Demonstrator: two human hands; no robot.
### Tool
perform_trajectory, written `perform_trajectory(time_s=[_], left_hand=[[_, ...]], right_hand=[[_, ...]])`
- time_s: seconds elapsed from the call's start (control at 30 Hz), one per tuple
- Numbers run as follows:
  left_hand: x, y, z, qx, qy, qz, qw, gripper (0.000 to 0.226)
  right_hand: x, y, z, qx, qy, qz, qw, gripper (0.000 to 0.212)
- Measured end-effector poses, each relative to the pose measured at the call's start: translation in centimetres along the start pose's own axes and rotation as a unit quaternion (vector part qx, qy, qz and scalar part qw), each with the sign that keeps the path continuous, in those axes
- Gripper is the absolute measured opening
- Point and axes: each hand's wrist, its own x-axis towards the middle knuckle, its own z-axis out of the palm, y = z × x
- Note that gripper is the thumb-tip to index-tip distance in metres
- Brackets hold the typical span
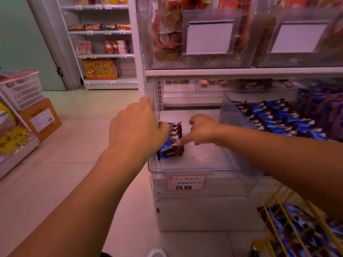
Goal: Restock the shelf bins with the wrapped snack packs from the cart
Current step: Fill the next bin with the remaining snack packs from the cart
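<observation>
Here, snack packs: we have a short row of blue-and-brown wrapped snack packs [171,140] standing on edge in the front left corner of the clear bin [204,170], the row's long axis running from the bin's front toward its back.
Left hand: our left hand [137,125] sits at the row's left side, fingers curled over the packs; this grip holds the row against the bin's left wall.
Right hand: our right hand [201,129] lies just right of the row, mostly curled, one finger stretched out and touching the packs low on their right face; it holds nothing.
Key relation: the row lies between both hands, the left one nearer and on top; we judge the next move needs the packs squared up and let go.
Bin floor: bare plastic to the right of the row, so more packs could fit there.
Neighbour bin: a full bin of blue packs [278,117] stands to the right behind a clear divider.
Cart: the yellow wire cart [289,219] with more packs sits low right, nearer our right arm.
Obstacles: the shelf board [241,72] above limits lift.
</observation>
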Motion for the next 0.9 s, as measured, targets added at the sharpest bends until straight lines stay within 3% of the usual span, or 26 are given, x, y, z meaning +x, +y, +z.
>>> perform_trajectory(time_s=[0.07, 0.1, 0.17, 0.2, 0.27, 0.37, 0.47, 0.53, 0.63, 0.73, 0.83, 0.9], left_hand=[[-0.7, 2.1, -0.7, -0.091, 0.065, 0.077, 0.991, 0.026], [-1.2, 3.5, -0.9, -0.144, 0.066, 0.133, 0.978, 0.025], [-3.0, 6.5, -0.4, -0.214, 0.016, 0.256, 0.943, 0.024], [-4.1, 8.0, 0.0, -0.227, -0.009, 0.309, 0.923, 0.022], [-6.0, 11.0, 0.7, -0.254, -0.032, 0.381, 0.888, 0.016], [-8.1, 17.3, 1.6, -0.294, -0.082, 0.457, 0.835, 0.012], [-9.5, 25.9, 2.9, -0.139, -0.233, 0.534, 0.801, 0.030], [-10.8, 31.4, 5.0, 0.007, -0.355, 0.535, 0.767, 0.051], [-12.7, 36.3, 10.3, 0.196, -0.518, 0.486, 0.676, 0.069], [-14.2, 37.5, 15.0, 0.331, -0.535, 0.498, 0.597, 0.070], [-14.9, 37.6, 17.1, 0.338, -0.502, 0.516, 0.606, 0.057], [-14.9, 38.0, 17.4, 0.343, -0.495, 0.507, 0.616, 0.033]], right_hand=[[-3.2, 0.7, -2.8, -0.079, 0.057, -0.070, 0.993, 0.071], [-5.7, 1.2, -4.5, -0.110, 0.091, -0.125, 0.982, 0.059], [-11.0, 3.7, -7.6, -0.161, 0.151, -0.207, 0.953, 0.034], [-13.8, 5.5, -9.1, -0.172, 0.161, -0.213, 0.948, 0.033], [-18.6, 9.9, -11.3, -0.161, 0.129, -0.174, 0.963, 0.032], [-23.2, 18.3, -13.7, -0.209, -0.017, -0.017, 0.978, 0.023], [-24.4, 25.5, -15.2, -0.268, -0.178, 0.164, 0.932, 0.033], [-24.5, 27.4, -15.5, -0.245, -0.204, 0.225, 0.921, 0.039], [-24.2, 28.1, -15.5, -0.280, -0.227, 0.252, 0.898, 0.079], [-24.4, 28.4, -14.8, -0.339, -0.269, 0.237, 0.870, 0.098], [-24.9, 28.7, -13.9, -0.371, -0.301, 0.230, 0.848, 0.094], [-24.7, 28.8, -12.5, -0.393, -0.305, 0.207, 0.842, 0.088]])
